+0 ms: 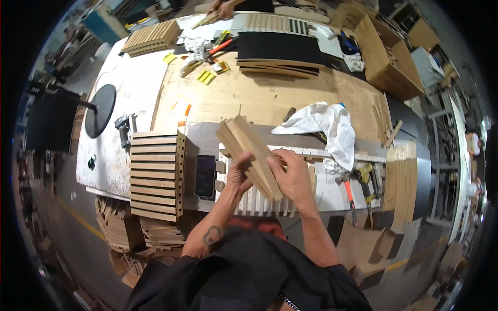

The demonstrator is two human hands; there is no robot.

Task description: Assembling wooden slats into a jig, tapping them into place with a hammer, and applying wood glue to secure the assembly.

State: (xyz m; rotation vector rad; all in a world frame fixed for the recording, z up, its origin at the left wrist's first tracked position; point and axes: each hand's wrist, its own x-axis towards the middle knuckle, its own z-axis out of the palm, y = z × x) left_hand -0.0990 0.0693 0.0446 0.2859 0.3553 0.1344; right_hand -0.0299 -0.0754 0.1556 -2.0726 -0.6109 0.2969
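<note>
Above the near edge of the bench I hold a small bundle of light wooden strips (254,150), tilted with its far end toward the left. My left hand (240,173) is closed around its left side, thumb up. On the other side my right hand (290,175) grips it, fingers bent against the edge. Below the bundle lies a slotted white rack (254,203), partly covered by my hands. A dark phone (205,176) rests left of my left hand, beside a stack of slatted wooden panels (154,176).
A white cloth (324,127) lies to the right, near a hammer (348,191) and a yellow-green power tool (367,184). Farther back are black boards (279,47), a red-handled tool (222,46) and a cardboard box (386,59). Another person's hands (222,9) work at the far edge.
</note>
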